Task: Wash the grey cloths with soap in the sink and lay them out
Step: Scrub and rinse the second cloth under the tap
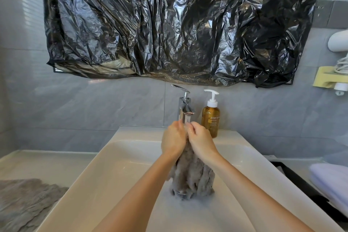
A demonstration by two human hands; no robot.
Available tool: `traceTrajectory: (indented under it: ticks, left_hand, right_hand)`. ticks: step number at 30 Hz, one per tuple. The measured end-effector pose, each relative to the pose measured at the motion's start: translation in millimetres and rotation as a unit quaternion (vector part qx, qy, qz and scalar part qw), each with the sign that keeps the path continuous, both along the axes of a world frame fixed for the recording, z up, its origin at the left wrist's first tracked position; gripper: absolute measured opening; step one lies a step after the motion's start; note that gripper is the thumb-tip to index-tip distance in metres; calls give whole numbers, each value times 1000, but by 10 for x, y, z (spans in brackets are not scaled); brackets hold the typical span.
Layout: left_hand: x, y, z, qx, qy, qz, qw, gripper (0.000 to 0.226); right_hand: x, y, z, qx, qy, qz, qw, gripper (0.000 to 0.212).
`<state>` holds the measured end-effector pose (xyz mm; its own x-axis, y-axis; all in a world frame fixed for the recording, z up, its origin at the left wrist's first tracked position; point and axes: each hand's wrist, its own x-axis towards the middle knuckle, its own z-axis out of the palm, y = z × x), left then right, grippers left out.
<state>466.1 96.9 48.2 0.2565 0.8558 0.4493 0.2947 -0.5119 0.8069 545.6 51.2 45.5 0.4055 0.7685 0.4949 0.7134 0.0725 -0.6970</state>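
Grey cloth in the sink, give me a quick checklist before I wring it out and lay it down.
1. Both hands grip: left hand and right hand clamp the top of the grey cloth: ok.
2. Cloth hangs over the sink basin: ok.
3. Faucet off: cannot tell.
4. Suds rinsed out: cannot tell.
5. Soap bottle upright on the rim, clear of the hands: ok.
6. Bare counter beyond the other grey cloth at left: ok.
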Motion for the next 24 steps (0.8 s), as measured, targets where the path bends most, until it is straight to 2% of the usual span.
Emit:
traceTrajectory:
  ticks: [4, 6, 9, 12, 15, 17, 19, 22, 24]
  left_hand:
    - [86, -152, -69, -30, 28, -96, 995, 33]
    - [115, -125, -65, -63, 20, -76, 995, 33]
    - [33, 0, -71, -71, 41, 3, 997, 36]
    - [-27, -40, -86, -45, 61, -36, 996, 33]
    - [38, -181, -59, -27, 33, -102, 994, 32]
    - [83, -137, -47, -46, 2, -85, 995, 32]
    - [73, -13, -46, -81, -8, -32, 996, 35]
    - [18, 77, -114, -87, 34, -17, 995, 40]
    - [36, 12, -126, -77, 57, -41, 995, 37]
  right_hand:
    - [176, 9, -69, -56, 32, -75, 995, 36]
    - [177, -2, -81, -76, 18, -78, 994, 37]
    - [31, -12, -39, -6, 26, 2, 1000, 34]
    - [4, -18, -11, 33, 66, 24, 997, 35]
    - [155, -4, -77, -8, 34, -44, 998, 35]
    - [135, -23, -82, -37, -9, -65, 997, 36]
    - [32, -29, -54, -20, -21, -32, 999, 36]
    - [-63, -6, -37, 9, 17, 7, 1000, 38]
    - [36, 37, -81, -9, 32, -16, 999, 37]
